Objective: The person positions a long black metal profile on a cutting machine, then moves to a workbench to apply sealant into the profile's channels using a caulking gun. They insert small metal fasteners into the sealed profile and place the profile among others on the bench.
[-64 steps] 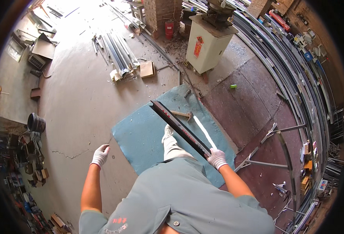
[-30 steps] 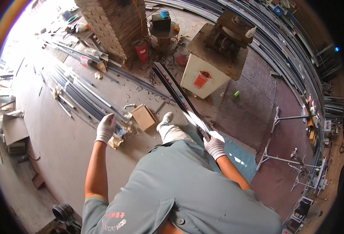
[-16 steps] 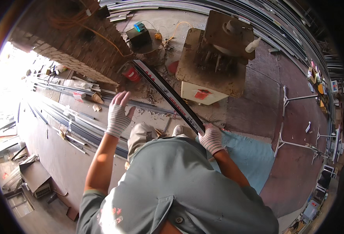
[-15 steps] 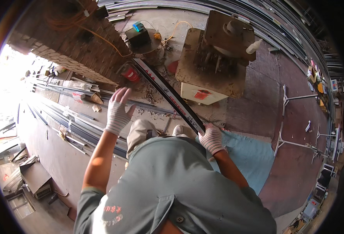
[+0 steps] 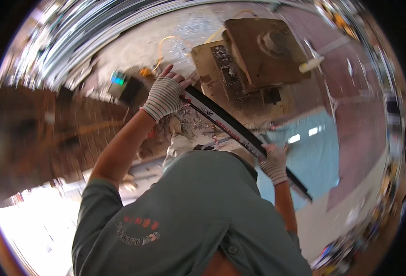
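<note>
Your left hand (image 5: 165, 95), in a striped knit glove, has its fingers (image 5: 177, 77) curled over the upper end of a long dark metal bar (image 5: 230, 129), gripping it there. Your right hand (image 5: 274, 162), gloved the same way, has its fingers closed around the bar further down, past its middle, so both hands carry it off the ground. The bar is straight, flat and narrow, black along one face with a pale strip beside it and small red markings along its length. It runs on a slant from upper left to lower right across your front, and its lower end sticks out beyond your right hand over a light blue mat (image 5: 314, 152) on the floor. Just beyond the bar's upper end stands a tan, rust-stained machine (image 5: 253, 55) with a round part on top. A small dark box (image 5: 128, 87) sits on the concrete floor (image 5: 184, 32) near your left hand. The picture is blurred toward its rim.
</note>
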`<state>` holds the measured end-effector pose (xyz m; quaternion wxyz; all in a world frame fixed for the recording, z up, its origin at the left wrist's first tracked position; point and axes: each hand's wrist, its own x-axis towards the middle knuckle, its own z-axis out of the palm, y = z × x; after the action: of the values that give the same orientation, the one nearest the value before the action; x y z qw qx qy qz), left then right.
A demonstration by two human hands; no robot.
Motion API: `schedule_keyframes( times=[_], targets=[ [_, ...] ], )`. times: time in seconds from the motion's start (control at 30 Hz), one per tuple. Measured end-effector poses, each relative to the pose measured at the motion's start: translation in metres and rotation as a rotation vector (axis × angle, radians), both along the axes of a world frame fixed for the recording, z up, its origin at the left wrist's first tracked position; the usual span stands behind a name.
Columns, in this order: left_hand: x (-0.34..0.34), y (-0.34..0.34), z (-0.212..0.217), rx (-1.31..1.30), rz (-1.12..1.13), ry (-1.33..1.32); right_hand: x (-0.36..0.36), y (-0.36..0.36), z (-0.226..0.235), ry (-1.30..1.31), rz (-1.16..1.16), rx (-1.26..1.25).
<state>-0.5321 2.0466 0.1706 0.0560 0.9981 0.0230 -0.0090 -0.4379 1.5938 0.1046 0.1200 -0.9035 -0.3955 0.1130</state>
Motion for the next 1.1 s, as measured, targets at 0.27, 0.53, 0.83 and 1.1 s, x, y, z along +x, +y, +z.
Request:
schedule_keyframes(
  times=[0.27, 0.53, 0.83, 1.1],
  targets=[
    [0.086, 0.091, -0.013, 0.016, -0.408, 0.052, -0.052, 0.078, 0.044, -0.032, -0.395, -0.302],
    [0.16, 0.1, -0.024, 0.064, -0.538, -0.054, -0.066, 0.111, 0.045, -0.047, -0.6, -0.308],
    [0.201, 0.095, -0.022, 0.097, -0.501, 0.056, -0.05, 0.117, 0.019, -0.03, -0.673, -0.3],
    [0.227, 0.098, -0.035, 0.052, -0.569, 0.036, -0.05, 0.12, 0.015, 0.008, -0.755, -0.279]
  ],
)
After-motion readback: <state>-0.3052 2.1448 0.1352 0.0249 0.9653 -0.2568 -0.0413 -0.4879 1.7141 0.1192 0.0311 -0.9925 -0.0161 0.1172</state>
